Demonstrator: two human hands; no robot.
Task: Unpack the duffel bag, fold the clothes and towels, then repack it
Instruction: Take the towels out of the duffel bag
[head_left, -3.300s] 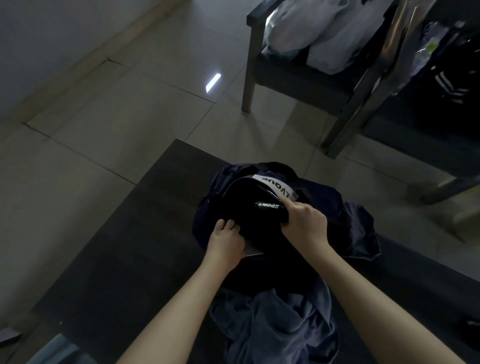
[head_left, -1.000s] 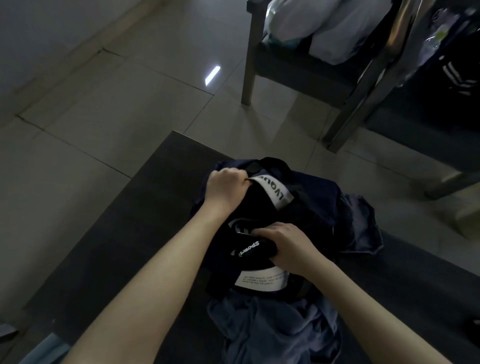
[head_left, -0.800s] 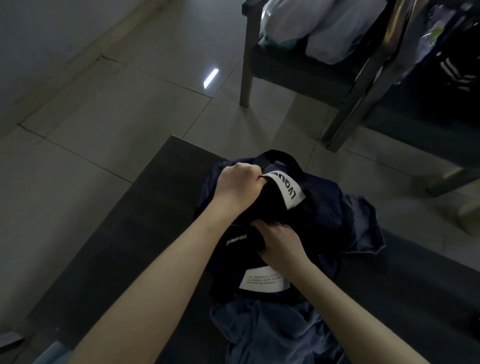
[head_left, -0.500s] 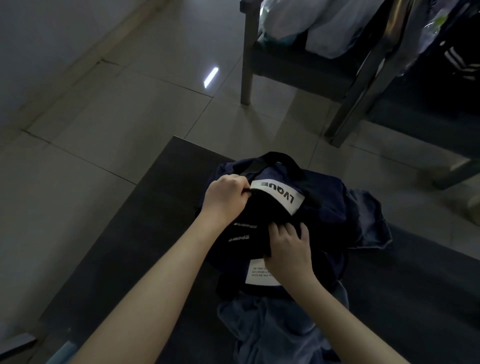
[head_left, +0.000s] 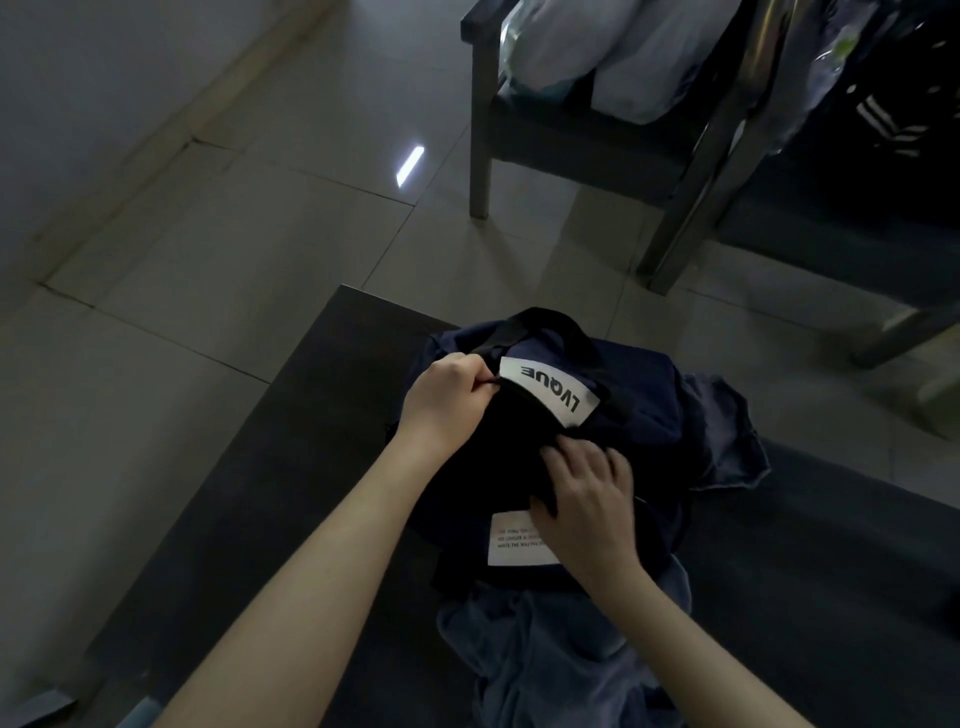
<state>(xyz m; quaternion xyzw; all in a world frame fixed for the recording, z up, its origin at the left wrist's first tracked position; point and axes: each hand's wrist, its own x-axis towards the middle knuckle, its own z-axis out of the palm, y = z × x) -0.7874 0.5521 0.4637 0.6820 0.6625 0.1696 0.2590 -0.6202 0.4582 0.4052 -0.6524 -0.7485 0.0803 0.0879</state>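
The duffel bag (head_left: 639, 410), dark navy, is located near the far edge of the dark surface (head_left: 311, 467), with its black handle strap (head_left: 519, 327) arched over the top. A white label (head_left: 548, 389) printed "LVQUE" is fixed on the bag's upper side. The left hand (head_left: 447, 400) is positioned just beside this label, its grip clamped on a dark edge of the bag between thumb and fingers. The right hand (head_left: 592, 499) is laid on black fabric at the bag's opening, its grip apart, with the fingers (head_left: 571, 447) spread and pressed onto the fabric. A second white label (head_left: 511, 540) with small print is partly covered by this hand. Blue-grey cloth (head_left: 561, 649) is bunched against the bag's near side and is also seen at its right. Beyond the surface, a chair (head_left: 480, 130) loaded with pale bundles (head_left: 623, 52) stands on the tiled floor (head_left: 208, 260).
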